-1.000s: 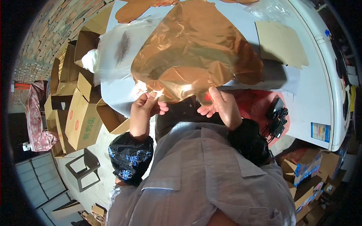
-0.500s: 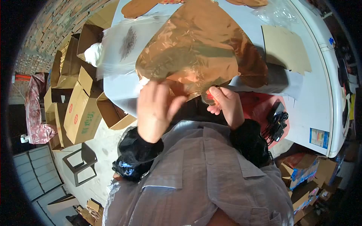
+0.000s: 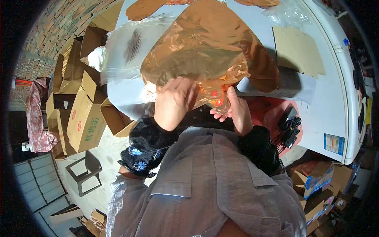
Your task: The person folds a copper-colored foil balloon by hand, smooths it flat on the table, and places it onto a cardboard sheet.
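Observation:
A large, flat, copper-coloured foil balloon (image 3: 197, 43) lies creased on the white table, its near end overhanging the table's front edge. My left hand (image 3: 173, 102) is curled over the foil's near edge, with its fingertips hidden. My right hand (image 3: 238, 110) pinches a shiny, gathered near end of the foil, thumb on top and fingers underneath. A small red mark (image 3: 214, 93) shows on that end beside my right thumb. More copper foil pieces (image 3: 144, 8) lie at the table's far side.
Clear plastic bags (image 3: 132, 47) lie left on the white table (image 3: 316, 114), and a cardboard sheet (image 3: 298, 51) lies right. Open cartons (image 3: 89, 114) and a dark stool (image 3: 85, 173) stand on the left floor. Black cables (image 3: 290, 128) rest on red plastic at right.
My left hand has come down and right onto the foil's near edge, its fingers now curled. The end in my right hand has opened out and shows more orange foil.

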The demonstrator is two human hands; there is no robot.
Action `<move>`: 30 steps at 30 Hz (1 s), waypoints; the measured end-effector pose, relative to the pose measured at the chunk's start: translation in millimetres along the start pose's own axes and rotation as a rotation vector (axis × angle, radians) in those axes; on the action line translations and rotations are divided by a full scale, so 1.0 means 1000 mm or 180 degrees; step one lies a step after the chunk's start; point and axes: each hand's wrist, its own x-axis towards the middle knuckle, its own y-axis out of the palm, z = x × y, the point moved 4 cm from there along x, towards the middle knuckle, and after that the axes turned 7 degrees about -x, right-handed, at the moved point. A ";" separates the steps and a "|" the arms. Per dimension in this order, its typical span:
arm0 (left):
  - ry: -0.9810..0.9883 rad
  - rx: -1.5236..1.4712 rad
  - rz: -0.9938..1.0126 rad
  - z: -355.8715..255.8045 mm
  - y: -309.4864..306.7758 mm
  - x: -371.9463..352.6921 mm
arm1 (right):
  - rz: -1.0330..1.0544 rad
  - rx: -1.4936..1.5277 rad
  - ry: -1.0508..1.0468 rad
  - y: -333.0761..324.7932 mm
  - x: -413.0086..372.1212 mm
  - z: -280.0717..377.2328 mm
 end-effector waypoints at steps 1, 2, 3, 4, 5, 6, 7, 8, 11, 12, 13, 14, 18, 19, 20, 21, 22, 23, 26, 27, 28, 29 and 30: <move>-0.0084 -0.0140 -0.0058 0.002 -0.002 0.001 | 0.0067 -0.0006 0.0015 0.000 0.001 -0.001; -0.0170 -0.0281 -0.0117 0.004 -0.003 0.001 | 0.0051 -0.0111 -0.0040 0.000 0.001 -0.001; -0.0238 -0.0299 -0.0094 0.005 -0.004 0.002 | 0.0036 -0.0216 -0.0096 0.001 0.001 0.000; -0.0303 -0.0315 -0.0075 0.006 -0.004 0.004 | 0.0022 -0.0321 -0.0155 0.001 0.001 0.001; -0.0370 -0.0332 -0.0054 0.008 -0.005 0.006 | -0.0053 -0.0429 -0.0141 -0.002 0.003 -0.003; -0.0390 -0.0309 -0.0002 0.009 -0.005 0.007 | -0.0091 -0.0393 -0.0129 -0.002 0.004 -0.003; -0.0408 -0.0286 0.0047 0.010 -0.005 0.009 | -0.0129 -0.0359 -0.0120 -0.003 0.004 -0.003; -0.0424 -0.0262 0.0096 0.010 -0.006 0.010 | -0.0167 -0.0323 -0.0113 -0.003 0.003 -0.003; -0.0507 -0.0082 0.0235 0.007 -0.002 0.011 | -0.0125 -0.0474 -0.0367 -0.005 0.003 0.007; -0.0238 -0.0194 0.0227 0.006 -0.002 0.014 | -0.0202 -0.0555 -0.0412 -0.013 0.010 -0.004; -0.0319 -0.0241 0.0277 0.005 -0.005 0.019 | -0.0162 -0.0478 -0.0385 -0.015 0.011 -0.005; -0.0409 -0.0292 0.0331 0.004 -0.009 0.025 | -0.0118 -0.0404 -0.0347 -0.017 0.011 -0.005; 0.0364 0.0222 -0.0467 0.007 -0.076 0.090 | -0.0128 -0.0520 -0.0385 -0.019 0.019 -0.013; 0.0236 0.0504 -0.0608 0.014 -0.100 0.121 | -0.0091 -0.0459 -0.0391 -0.019 0.017 -0.009; 0.0668 0.0261 -0.0853 0.013 -0.119 0.152 | -0.0054 -0.0393 -0.0394 -0.019 0.014 -0.006; 0.0650 0.0480 -0.0808 0.023 -0.139 0.184 | -0.0109 -0.0502 -0.0286 -0.021 0.013 -0.003; 0.0853 -0.0242 -0.0692 0.051 -0.150 0.224 | -0.0054 -0.0780 -0.0473 -0.025 0.010 0.002; -0.0256 0.0128 -0.0162 0.043 -0.171 0.252 | -0.0001 -0.1061 -0.0665 -0.031 0.008 0.007; 0.0228 -0.0673 -0.0275 0.112 -0.224 0.370 | -0.0034 -0.1081 -0.0236 -0.033 -0.001 0.021; -0.0039 -0.0619 -0.0386 0.125 -0.237 0.385 | -0.0072 -0.0946 0.0081 -0.033 -0.005 0.025; -0.0255 -0.0614 -0.0502 0.138 -0.249 0.399 | -0.0174 -0.0730 0.0454 -0.034 -0.009 0.025; -0.0367 -0.0596 -0.0575 0.147 -0.259 0.415 | -0.0274 -0.0509 0.0829 -0.036 -0.010 0.021; -0.0497 -0.0626 -0.0659 0.160 -0.267 0.429 | -0.0258 -0.1008 0.0430 -0.039 -0.009 0.020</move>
